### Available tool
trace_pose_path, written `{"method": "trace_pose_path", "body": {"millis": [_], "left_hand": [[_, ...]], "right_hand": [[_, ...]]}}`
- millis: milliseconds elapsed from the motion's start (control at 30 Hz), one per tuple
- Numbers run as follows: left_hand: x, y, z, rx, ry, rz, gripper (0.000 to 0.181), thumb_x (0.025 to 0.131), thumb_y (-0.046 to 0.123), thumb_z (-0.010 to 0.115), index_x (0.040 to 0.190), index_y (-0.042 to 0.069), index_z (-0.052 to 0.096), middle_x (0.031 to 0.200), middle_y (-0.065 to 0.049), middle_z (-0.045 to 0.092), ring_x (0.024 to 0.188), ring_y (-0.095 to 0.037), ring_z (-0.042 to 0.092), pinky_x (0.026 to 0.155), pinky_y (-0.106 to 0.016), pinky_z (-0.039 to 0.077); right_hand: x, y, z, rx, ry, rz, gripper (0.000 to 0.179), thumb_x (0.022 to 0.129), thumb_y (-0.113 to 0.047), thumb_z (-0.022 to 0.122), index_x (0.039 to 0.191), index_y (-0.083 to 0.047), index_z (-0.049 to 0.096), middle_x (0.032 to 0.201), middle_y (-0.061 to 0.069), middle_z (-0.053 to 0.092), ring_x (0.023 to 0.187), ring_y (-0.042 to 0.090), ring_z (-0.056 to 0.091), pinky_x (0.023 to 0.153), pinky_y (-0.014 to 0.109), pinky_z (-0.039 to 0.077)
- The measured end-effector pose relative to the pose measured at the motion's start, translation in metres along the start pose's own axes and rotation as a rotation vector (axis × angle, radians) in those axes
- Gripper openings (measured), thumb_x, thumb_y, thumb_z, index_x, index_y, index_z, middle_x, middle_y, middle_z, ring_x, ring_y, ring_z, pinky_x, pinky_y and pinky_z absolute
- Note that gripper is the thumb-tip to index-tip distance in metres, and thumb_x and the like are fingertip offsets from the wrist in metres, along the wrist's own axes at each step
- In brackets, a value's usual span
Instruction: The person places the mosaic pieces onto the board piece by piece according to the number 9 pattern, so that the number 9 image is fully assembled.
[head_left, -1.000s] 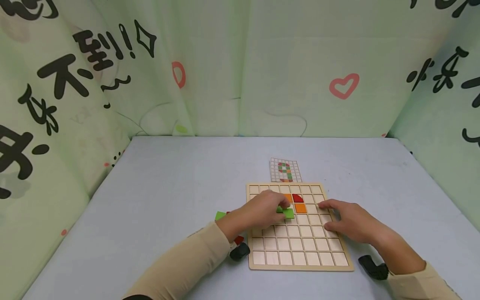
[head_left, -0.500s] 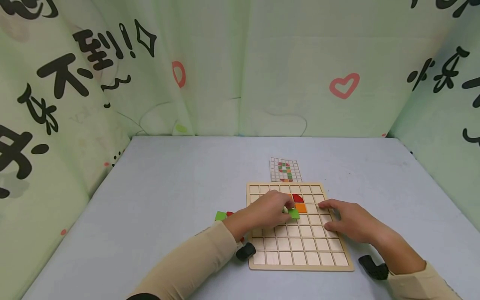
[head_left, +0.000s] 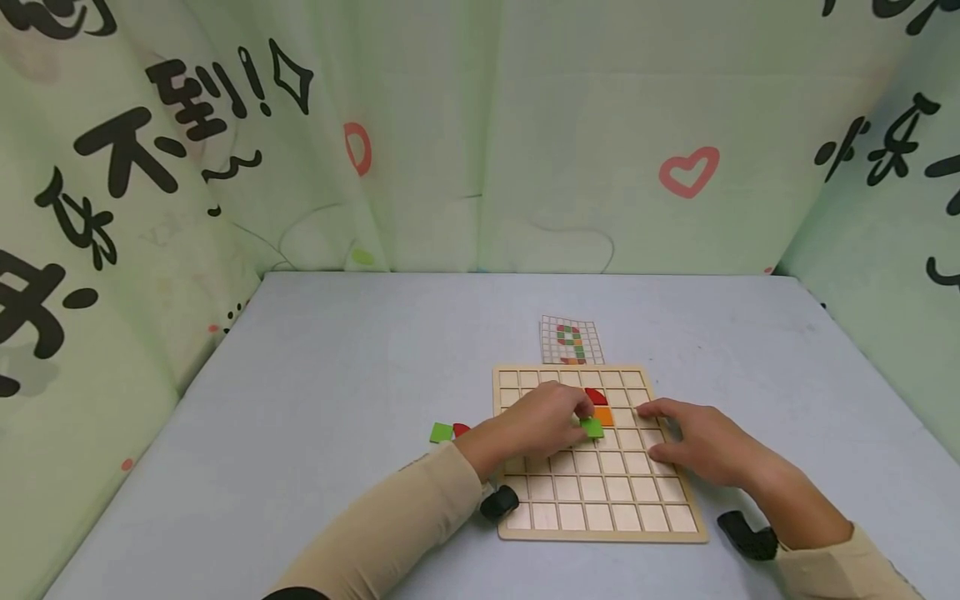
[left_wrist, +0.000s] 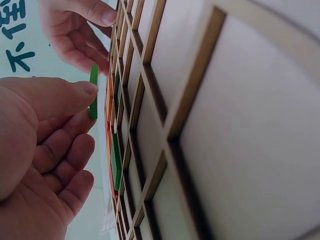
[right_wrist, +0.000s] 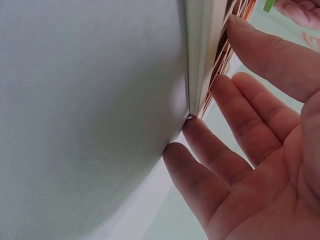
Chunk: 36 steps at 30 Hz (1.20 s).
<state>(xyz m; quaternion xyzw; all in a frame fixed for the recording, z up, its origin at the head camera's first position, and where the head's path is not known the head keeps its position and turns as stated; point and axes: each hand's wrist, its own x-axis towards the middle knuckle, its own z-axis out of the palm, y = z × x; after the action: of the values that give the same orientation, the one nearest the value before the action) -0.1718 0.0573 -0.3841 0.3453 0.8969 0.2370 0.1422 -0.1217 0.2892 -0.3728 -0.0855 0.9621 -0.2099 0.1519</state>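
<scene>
- Green tile (head_left: 592,428), pinched by the left hand (head_left: 551,417), sits just above the grid board (head_left: 600,535).
- Likely light, stiff and smooth; opposite edges should suit fingertips.
- Right hand (head_left: 701,437), fingers spread, rests at the board's edge.
- Left hand hides some cells; its wrist partly covers a red piece (head_left: 460,429).
</scene>
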Motion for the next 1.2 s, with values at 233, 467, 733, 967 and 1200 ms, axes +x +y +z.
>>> {"method": "trace_pose_path", "body": {"millis": [233, 467, 733, 967, 1200], "left_hand": [[0.003, 0.003, 0.000, 0.020, -0.007, 0.034, 0.023, 0.094, 0.015, 0.069, 0.117, 0.013, 0.070, 0.107, 0.010, 0.068, 0.097, -0.002, 0.056, 0.084, -0.012, 0.043], [0.004, 0.006, -0.001, 0.012, -0.011, 0.022, 0.024, 0.094, 0.014, 0.069, 0.118, 0.012, 0.070, 0.108, 0.010, 0.068, 0.094, -0.001, 0.056, 0.082, -0.012, 0.043], [0.005, 0.009, 0.001, 0.039, -0.011, 0.033, 0.023, 0.094, 0.018, 0.071, 0.116, 0.012, 0.071, 0.105, 0.010, 0.069, 0.092, -0.002, 0.058, 0.082, -0.012, 0.043], [0.007, 0.010, 0.004, 0.064, -0.027, 0.027, 0.024, 0.094, 0.022, 0.072, 0.117, 0.013, 0.070, 0.106, 0.010, 0.068, 0.093, -0.003, 0.058, 0.082, -0.013, 0.044], [0.006, 0.011, 0.005, 0.054, -0.036, 0.026, 0.025, 0.094, 0.018, 0.071, 0.119, 0.013, 0.070, 0.111, 0.009, 0.068, 0.096, -0.001, 0.059, 0.084, -0.013, 0.043]], "right_hand": [[0.000, 0.000, -0.001, 0.004, -0.006, 0.010, 0.059, 0.087, -0.024, 0.077, 0.137, -0.001, 0.055, 0.137, 0.028, 0.053, 0.126, 0.051, 0.045, 0.097, 0.066, 0.039], [0.000, 0.002, -0.001, 0.014, -0.004, 0.006, 0.059, 0.086, -0.024, 0.078, 0.136, -0.001, 0.056, 0.137, 0.027, 0.054, 0.126, 0.050, 0.045, 0.097, 0.065, 0.039], [0.000, 0.002, 0.000, 0.014, 0.006, -0.018, 0.058, 0.086, -0.023, 0.078, 0.135, -0.001, 0.056, 0.135, 0.026, 0.055, 0.126, 0.050, 0.046, 0.096, 0.064, 0.040], [-0.001, 0.003, 0.000, 0.000, 0.021, -0.050, 0.056, 0.086, -0.021, 0.076, 0.134, 0.001, 0.057, 0.133, 0.025, 0.057, 0.124, 0.049, 0.049, 0.095, 0.062, 0.042], [-0.001, 0.002, 0.000, 0.007, 0.016, -0.050, 0.056, 0.086, -0.021, 0.076, 0.134, 0.001, 0.056, 0.133, 0.026, 0.057, 0.124, 0.049, 0.049, 0.095, 0.061, 0.042]]}}
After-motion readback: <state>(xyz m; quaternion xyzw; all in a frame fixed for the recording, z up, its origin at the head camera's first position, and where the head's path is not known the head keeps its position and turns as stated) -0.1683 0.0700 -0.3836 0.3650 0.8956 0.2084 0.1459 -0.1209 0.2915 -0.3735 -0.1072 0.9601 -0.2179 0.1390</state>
